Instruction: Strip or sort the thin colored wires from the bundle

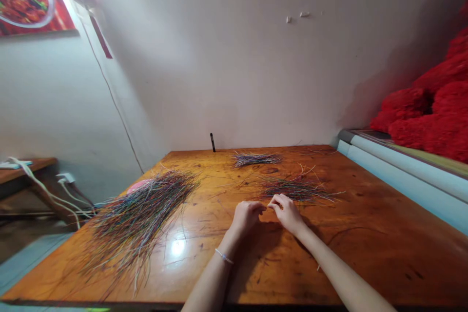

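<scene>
My left hand [246, 217] and my right hand [287, 213] sit close together at the middle of the orange varnished wooden table [365, 258], fingertips curled toward each other. Any thin strand between them is too small to make out. Just ahead of my right hand lies a loose pile of thin multicoloured wires [292, 187]. A neater bundle of wires [256, 159] rests near the table's back edge. A much larger spread-out heap of coloured wires [141, 219] covers the left side. A thin bracelet [224, 256] circles my left wrist.
A small black upright object [212, 142] stands at the table's back edge against the wall. To the right runs a white chest freezer [402, 165] with a fluffy red mass [427, 112] on it. White cables [47, 190] and a low wooden shelf [25, 168] are at the left.
</scene>
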The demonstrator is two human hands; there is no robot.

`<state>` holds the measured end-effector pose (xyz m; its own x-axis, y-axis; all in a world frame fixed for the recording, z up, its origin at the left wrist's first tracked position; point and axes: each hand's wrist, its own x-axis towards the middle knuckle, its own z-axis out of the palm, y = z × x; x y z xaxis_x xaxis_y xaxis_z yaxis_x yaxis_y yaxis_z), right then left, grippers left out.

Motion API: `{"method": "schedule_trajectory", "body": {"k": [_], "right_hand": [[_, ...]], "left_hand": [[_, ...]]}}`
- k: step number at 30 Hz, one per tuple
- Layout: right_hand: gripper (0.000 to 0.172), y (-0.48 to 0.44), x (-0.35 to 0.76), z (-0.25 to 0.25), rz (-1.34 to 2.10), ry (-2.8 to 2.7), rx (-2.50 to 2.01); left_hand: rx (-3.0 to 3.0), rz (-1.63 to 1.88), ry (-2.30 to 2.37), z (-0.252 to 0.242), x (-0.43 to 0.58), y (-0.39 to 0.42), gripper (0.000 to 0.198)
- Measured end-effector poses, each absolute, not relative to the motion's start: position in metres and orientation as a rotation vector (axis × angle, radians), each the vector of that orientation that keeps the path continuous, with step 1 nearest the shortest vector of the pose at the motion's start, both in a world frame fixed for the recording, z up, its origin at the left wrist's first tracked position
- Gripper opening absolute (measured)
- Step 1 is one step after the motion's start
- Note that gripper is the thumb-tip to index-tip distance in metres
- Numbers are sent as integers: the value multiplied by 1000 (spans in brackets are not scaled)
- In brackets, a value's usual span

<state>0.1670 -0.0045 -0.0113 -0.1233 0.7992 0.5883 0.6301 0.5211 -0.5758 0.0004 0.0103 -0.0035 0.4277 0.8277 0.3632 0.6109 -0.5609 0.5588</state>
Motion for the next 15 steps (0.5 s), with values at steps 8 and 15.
{"method": "schedule_trajectory", "body": {"k": [8,15], "right_hand": [[20,-2,168,-14,227,-1830,-1176],[19,-3,169,-14,231,-1835,-1178]], "left_hand": [[2354,894,1234,-4,0,11,21],[2364,896,1234,-3,1,10,20]]}}
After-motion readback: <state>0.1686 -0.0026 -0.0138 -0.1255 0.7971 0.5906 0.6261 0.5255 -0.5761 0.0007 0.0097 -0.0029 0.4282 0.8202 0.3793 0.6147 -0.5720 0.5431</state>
